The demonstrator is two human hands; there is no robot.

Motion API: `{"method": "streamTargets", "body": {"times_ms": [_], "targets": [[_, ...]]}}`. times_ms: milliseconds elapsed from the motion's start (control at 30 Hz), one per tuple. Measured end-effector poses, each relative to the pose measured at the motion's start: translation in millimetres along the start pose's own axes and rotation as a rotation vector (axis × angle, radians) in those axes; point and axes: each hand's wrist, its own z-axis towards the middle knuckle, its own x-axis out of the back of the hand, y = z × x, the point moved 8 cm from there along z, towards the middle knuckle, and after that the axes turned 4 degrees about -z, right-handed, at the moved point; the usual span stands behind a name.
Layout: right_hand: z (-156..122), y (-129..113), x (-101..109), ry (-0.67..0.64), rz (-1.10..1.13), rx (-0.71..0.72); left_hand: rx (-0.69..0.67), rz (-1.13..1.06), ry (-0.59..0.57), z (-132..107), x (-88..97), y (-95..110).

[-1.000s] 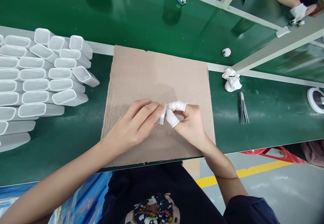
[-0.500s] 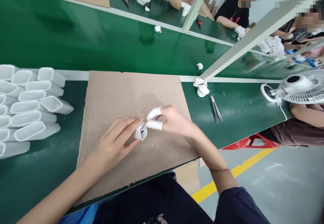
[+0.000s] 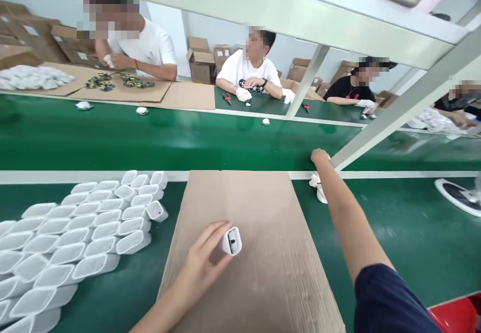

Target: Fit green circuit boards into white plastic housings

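Observation:
My left hand [image 3: 205,260] is closed around a small white plastic housing [image 3: 224,242]. Its open end faces me, and a dark-edged part, like a circuit board, shows inside. The housing is held over a brown cardboard sheet [image 3: 240,192]. My right hand [image 3: 320,156] is stretched far forward over the green conveyor belt [image 3: 225,145], beside the slanted post. Its fingers are mostly hidden behind the back of the hand, so what they touch does not show. Just below my right wrist lie crumpled white pieces [image 3: 320,192] at the bench edge.
Rows of white open housings [image 3: 75,237] stand on the left of the bench. Small white parts [image 3: 142,111] lie on the belt. A slanted post [image 3: 376,132] rises on the right, near a fan base [image 3: 456,197]. Several co-workers sit across the belt.
My right hand has left the housing and reached forward and right to the belt. My left hand still holds the housing. The view has tilted up and turned left.

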Motion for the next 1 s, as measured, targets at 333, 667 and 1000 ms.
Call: {"method": "streamTargets", "body": {"times_ms": [333,667,1000], "targets": [[-167,-131,-59,-0.082,-0.1,0.669,-0.004,-0.128,0.09,-1,11.7,17],[-261,-98,-28,0.209,1.067,0.842,-0.205,-0.236,0.079,-7,10.6,41],[-281,-139,-79,-0.53,2.107,0.794,-0.258,-0.232,0.063,-8,9.8,51]]}}
